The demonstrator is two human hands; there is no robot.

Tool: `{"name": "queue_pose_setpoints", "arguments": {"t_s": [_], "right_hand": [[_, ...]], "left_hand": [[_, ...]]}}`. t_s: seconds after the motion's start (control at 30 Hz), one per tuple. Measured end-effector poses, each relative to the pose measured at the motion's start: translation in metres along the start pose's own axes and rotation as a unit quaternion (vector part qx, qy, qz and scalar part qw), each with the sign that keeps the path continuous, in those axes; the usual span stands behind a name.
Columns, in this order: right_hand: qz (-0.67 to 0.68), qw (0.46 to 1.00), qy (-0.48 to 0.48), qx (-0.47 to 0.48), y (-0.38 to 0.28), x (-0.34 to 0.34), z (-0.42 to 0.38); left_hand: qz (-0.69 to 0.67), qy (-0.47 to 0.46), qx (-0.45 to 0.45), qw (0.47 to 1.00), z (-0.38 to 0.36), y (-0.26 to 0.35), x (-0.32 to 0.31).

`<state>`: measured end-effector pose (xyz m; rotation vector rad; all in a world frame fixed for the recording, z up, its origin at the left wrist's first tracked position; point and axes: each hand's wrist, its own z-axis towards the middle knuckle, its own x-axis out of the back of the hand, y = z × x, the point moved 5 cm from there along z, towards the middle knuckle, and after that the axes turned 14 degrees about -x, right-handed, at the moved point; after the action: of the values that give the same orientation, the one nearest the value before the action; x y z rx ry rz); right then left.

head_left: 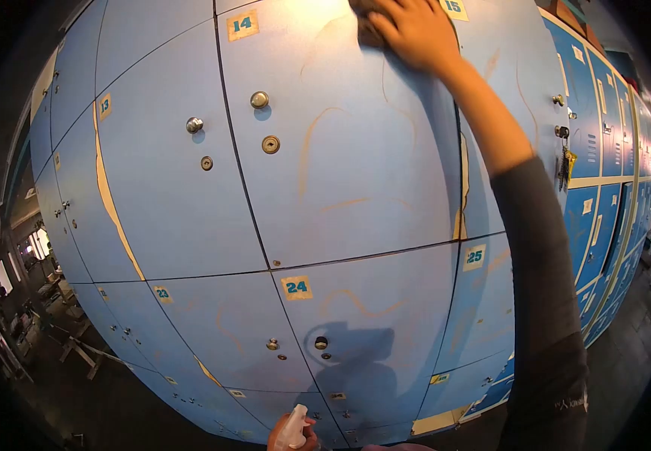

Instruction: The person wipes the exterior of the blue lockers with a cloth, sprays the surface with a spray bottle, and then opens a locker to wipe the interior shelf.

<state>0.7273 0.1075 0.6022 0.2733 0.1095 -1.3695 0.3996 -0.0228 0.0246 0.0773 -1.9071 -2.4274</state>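
Note:
My right hand [415,31] is raised to the top of blue locker door 14 [348,143], pressing a dark cloth [367,26] flat against it. The cloth is mostly hidden under my fingers. Low at the bottom edge, my left hand [289,434] grips a white spray bottle [294,422], with only its top showing. Door 14 has a round metal knob [259,99] and a keyhole [270,144] at its left side.
A wall of numbered blue lockers fills the view: 13 [160,188], 24 [370,331], 25 [483,301]. Keys [566,161] hang from a lock on the right. The locker row runs off to the right. Gym equipment [47,301] stands on the dark floor at left.

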Motion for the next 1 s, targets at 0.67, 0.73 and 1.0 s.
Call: {"name": "queue_pose_setpoints", "arguments": {"t_s": [0.67,0.73,1.0], "right_hand": [[0.053,0.938,-0.308,0.152,-0.110,0.082,-0.318],[0.048,0.927,-0.304,0.217,-0.111,0.082,-0.314],[0.076,0.979,-0.095,0.161,-0.098,0.009,-0.116]], "left_hand": [[-0.190,0.050,0.259,0.946,0.004,-0.011,0.003],[-0.189,0.049,0.259,0.946,0.003,-0.016,0.005],[-0.213,0.035,0.273,0.938,-0.001,-0.025,0.004]]}}
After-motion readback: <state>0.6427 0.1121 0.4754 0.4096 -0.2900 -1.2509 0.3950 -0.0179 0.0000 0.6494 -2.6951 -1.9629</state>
